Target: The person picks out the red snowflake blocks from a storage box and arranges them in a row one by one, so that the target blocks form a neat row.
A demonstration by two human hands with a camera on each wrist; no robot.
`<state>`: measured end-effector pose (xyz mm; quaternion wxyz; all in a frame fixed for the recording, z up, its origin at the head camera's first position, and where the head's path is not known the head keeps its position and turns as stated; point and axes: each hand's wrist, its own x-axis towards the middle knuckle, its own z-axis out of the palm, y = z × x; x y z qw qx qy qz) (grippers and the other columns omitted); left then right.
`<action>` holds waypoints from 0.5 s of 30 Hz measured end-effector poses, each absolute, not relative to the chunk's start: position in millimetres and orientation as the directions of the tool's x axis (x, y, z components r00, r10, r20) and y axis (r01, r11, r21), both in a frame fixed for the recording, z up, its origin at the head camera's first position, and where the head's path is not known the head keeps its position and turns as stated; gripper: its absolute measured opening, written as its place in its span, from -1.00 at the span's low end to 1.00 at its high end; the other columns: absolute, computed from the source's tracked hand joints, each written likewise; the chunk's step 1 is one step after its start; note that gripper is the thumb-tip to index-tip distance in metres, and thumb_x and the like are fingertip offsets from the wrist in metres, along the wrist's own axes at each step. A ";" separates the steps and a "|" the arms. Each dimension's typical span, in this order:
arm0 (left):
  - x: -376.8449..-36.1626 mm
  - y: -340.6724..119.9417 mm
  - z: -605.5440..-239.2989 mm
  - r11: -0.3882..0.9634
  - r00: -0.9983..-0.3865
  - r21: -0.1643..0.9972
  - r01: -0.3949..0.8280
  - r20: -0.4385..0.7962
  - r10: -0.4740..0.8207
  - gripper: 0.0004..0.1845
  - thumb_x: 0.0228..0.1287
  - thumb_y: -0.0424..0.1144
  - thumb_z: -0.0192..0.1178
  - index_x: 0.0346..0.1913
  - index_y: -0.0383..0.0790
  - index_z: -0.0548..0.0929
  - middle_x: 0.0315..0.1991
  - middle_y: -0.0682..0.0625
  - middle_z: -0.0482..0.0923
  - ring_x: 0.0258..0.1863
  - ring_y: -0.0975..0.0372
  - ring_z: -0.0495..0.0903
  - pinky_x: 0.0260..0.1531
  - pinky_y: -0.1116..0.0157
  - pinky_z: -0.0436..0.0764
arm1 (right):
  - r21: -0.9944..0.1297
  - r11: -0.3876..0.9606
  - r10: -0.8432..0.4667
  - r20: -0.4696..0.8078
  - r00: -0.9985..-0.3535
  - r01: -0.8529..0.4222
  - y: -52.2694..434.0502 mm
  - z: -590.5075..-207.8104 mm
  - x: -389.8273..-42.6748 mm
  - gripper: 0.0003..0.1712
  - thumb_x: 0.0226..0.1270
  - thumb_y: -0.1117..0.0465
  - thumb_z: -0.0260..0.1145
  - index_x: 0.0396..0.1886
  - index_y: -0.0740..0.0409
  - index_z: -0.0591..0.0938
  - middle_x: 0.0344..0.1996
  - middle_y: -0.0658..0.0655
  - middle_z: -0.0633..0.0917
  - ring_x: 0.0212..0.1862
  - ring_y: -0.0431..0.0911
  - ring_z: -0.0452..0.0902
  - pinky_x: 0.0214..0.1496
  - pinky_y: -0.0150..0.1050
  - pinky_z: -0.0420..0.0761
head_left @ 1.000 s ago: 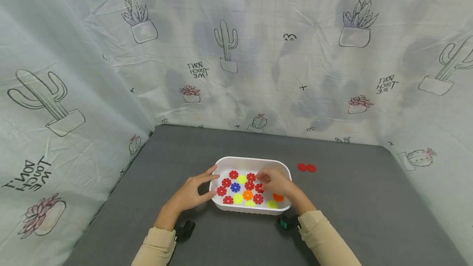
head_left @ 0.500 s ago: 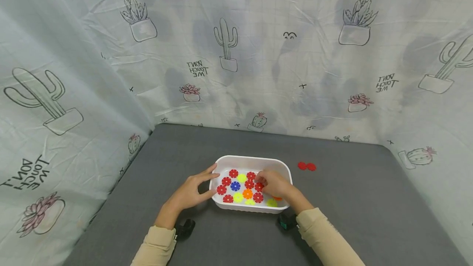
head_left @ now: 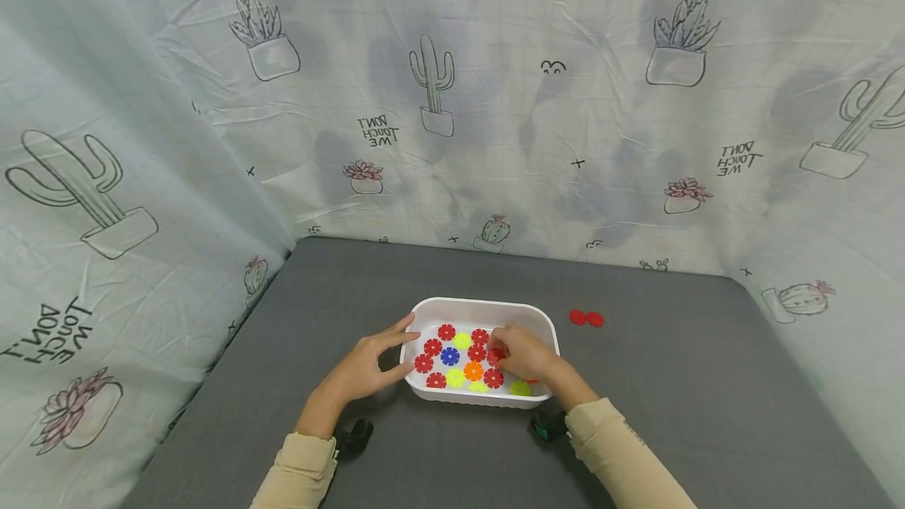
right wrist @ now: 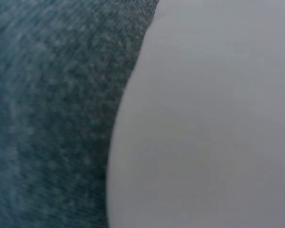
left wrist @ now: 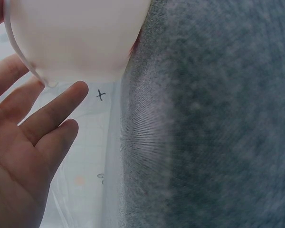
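Observation:
A white plastic bin [head_left: 488, 307] holds notched building discs, among them a blue disc [head_left: 449, 357] and an orange disc [head_left: 473, 371]. My right hand [head_left: 525, 352] reaches over the bin's right side, fingertips and thumb pinching a red notched disc [head_left: 496, 355] low inside it. At the opposite end, my left hand [head_left: 362, 368] has thumb and fingers spread against the rim. The left wrist view shows the left fingers [left wrist: 57, 111] mostly straight beside the bin's wall [left wrist: 80, 42]. Only the bin's outside [right wrist: 204, 123] and grey cloth appear in the right wrist view.
Two red discs [head_left: 587, 318] lie side by side on the grey table [head_left: 657, 383], beyond the bin's right end. A white curtain [head_left: 495, 100] printed with cacti encloses the back and sides.
My right hand has lowered slightly into the bin, its fingertips and thumb closing on a red disc. The left hand stays at the rim.

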<state>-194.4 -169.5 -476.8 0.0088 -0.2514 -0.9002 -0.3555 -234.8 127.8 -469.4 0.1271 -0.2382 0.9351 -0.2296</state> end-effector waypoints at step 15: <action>-191.1 -171.1 -475.2 0.640 -0.888 0.635 0.433 0.176 0.426 -0.47 0.09 -0.04 0.21 0.19 0.06 0.43 0.35 0.20 0.10 0.25 0.20 0.28 0.10 0.01 0.38 | -0.501 0.785 -0.477 -0.111 -0.872 -0.365 124.8 -469.6 -227.7 -0.71 0.04 0.14 0.36 -0.20 0.06 0.55 -0.35 -0.02 0.48 -0.29 -0.18 0.34 -0.18 -0.30 0.50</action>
